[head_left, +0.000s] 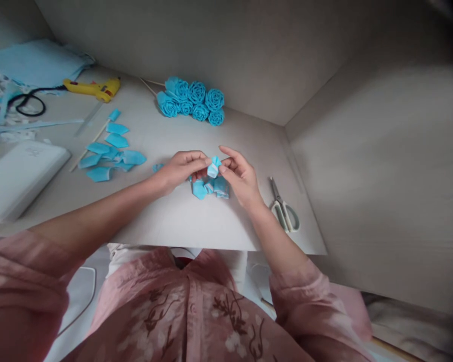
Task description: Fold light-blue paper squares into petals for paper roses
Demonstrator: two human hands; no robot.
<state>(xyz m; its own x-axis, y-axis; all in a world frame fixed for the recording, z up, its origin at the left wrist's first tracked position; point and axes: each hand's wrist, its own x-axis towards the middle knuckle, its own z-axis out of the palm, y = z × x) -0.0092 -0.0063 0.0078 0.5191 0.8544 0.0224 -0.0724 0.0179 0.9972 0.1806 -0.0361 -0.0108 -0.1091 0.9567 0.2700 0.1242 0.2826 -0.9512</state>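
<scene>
Between my left hand [184, 170] and my right hand [242, 176] is a small folded blue petal piece [213, 167], pale on one side. Both hands pinch it with thumb and fingers, just above the table. Below them lie several more blue petal pieces [200, 190], partly hidden by my fingers. Farther left, several flat, pointed petal pieces [117, 140] are spread out. A thin stick with a small blue roll at its tip [114, 115] lies beside them.
Finished blue flowers [197, 93] on sticks lie at the back wall. A yellow glue gun [94, 90] and a stack of blue sheets [38, 61] are back left. A white box-like device [26, 176] stands left; scissors [284, 210] lie right.
</scene>
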